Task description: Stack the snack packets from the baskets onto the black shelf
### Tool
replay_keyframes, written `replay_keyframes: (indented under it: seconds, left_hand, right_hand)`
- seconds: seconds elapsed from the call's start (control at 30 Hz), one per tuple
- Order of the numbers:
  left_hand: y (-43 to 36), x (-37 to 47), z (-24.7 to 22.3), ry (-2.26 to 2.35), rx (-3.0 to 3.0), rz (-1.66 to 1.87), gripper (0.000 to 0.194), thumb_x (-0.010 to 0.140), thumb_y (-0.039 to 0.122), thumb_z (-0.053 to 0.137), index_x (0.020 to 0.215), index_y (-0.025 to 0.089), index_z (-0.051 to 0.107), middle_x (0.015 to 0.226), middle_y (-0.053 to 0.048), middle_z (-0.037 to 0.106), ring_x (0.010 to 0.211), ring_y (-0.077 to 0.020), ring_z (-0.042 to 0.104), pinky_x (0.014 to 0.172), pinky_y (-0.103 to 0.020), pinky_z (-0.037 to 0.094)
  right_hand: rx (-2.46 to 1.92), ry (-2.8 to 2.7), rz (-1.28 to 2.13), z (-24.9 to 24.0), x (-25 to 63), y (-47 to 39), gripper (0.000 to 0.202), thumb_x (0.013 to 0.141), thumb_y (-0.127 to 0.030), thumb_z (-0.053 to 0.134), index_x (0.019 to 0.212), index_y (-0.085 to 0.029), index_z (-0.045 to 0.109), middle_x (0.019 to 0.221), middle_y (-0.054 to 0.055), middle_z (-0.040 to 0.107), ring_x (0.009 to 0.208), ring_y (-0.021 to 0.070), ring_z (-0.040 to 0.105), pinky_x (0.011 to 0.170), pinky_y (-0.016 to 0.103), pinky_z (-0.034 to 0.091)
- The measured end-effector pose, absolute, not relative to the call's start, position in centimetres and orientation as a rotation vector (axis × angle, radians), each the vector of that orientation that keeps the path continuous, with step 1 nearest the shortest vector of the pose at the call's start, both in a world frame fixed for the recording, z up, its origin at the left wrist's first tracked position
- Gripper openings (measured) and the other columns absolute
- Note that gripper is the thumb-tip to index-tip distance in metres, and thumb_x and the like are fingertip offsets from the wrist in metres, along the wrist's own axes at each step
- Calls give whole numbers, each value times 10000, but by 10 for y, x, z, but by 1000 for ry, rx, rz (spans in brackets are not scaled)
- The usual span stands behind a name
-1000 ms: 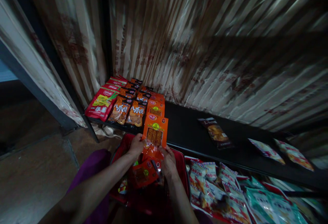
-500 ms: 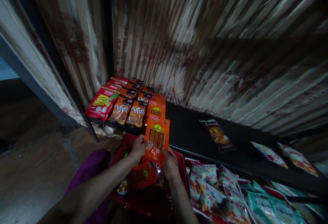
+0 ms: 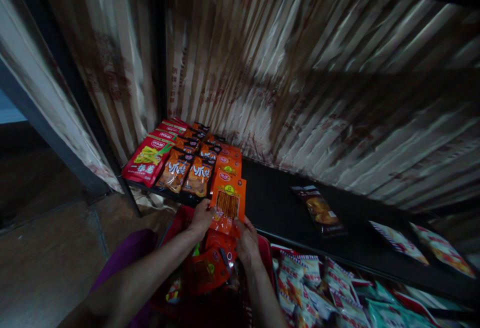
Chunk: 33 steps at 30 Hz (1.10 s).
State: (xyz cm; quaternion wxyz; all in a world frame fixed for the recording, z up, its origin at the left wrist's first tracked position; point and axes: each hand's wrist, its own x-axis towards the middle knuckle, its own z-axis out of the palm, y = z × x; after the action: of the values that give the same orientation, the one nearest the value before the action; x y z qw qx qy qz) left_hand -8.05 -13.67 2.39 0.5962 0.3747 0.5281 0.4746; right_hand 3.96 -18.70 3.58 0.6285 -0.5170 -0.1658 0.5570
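An orange snack packet [image 3: 227, 199] is held flat at the front edge of the black shelf, its top end over other orange packets [image 3: 229, 161]. My left hand [image 3: 203, 216] is closed on its left side, and my right hand [image 3: 246, 238] grips its lower right corner. Below both hands, a red basket [image 3: 264, 254] holds more orange packets [image 3: 210, 270] and a small colourful one. Left of the held packet lie orange-and-black packets [image 3: 198, 175] in rows, and beyond them red packets [image 3: 147, 160].
A brown packet [image 3: 320, 210] and two white-and-red packets [image 3: 399, 241] lie farther right on the black shelf [image 3: 266, 188]. Boxes of white-and-red bags [image 3: 300, 280] and teal bags [image 3: 397, 313] stand below it. A shelf post [image 3: 129, 197] rises at the left, with pleated curtain behind.
The held packet has moved slightly farther onto the shelf, over the other orange packets, with both hands still on it. The view has tilted a little.
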Motion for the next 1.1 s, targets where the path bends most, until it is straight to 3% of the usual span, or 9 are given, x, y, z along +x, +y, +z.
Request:
replay_keyframes:
  seconds: [0.33,0.47,0.63,0.87,1.1]
  left_hand:
    - [-120,-76,28,1159,817,1084,150,707,147,529,817,160,628,774,-19,691,732,-154,630,705,-260,480]
    - [-115,-74,32,1133,810,1117,200,702,127,528,868,159,635,816,-27,700,777,-163,646,731,-266,491]
    - [-107,-74,39,1218,745,1143,334,702,68,553,1023,149,596,967,-78,687,860,-164,649,796,-278,489]
    - [-99,-72,34,1192,772,1155,456,733,79,545,1181,163,534,1001,-91,677,864,-170,650,813,-304,498]
    - [-92,-68,36,1248,905,1188,532,706,30,524,1213,186,565,1217,-86,617,1174,-201,538,991,-309,408]
  right_hand:
    - [-1231,-401,1210,30,47,-156,365,478,-285,797,813,-196,680,707,15,725,654,209,681,560,289,525]
    - [-1225,-393,1166,26,48,-146,382,466,-288,799,817,-191,681,711,15,728,676,206,683,603,299,540]
    - [-1251,-406,1137,25,50,-138,364,485,-276,795,821,-194,681,722,0,726,718,202,687,648,299,550]
    - [-1229,-403,1111,30,49,-124,378,456,-273,795,806,-188,681,707,7,725,654,203,675,589,306,540]
    - [-1254,-414,1075,25,52,-106,394,475,-279,781,842,-184,672,689,-3,717,646,193,674,564,287,529]
